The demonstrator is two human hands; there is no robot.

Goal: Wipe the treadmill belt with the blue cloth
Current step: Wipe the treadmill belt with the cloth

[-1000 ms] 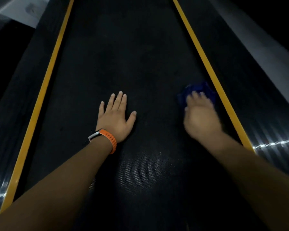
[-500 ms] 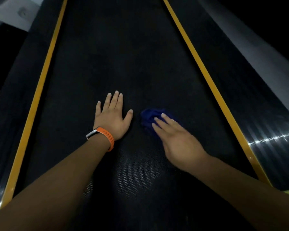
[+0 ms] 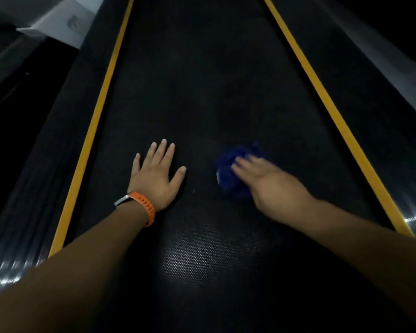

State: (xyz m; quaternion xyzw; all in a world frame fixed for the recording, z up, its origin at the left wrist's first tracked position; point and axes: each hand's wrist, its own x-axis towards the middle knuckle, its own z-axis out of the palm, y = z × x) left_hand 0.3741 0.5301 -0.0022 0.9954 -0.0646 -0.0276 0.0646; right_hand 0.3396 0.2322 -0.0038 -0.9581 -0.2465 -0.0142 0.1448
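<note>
Head view: the left hand (image 3: 155, 179) is laid flat on the black textured treadmill belt (image 3: 202, 80), grip spread and empty. The crumpled blue cloth (image 3: 225, 173) is pressed onto the belt beneath the blurred right hand (image 3: 273, 186), its grip outstretched.

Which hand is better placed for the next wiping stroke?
Right. The right hand presses the blue cloth on the treadmill belt; the left hand lies flat, apart from the cloth.

The black, textured treadmill belt (image 3: 202, 80) runs between two yellow edge stripes (image 3: 99, 111). Directly on it lie the left hand (image 3: 155, 179), flat with fingers spread, and nearby the crumpled blue cloth (image 3: 231, 174), pressed down by the blurred right hand (image 3: 274, 188).
</note>
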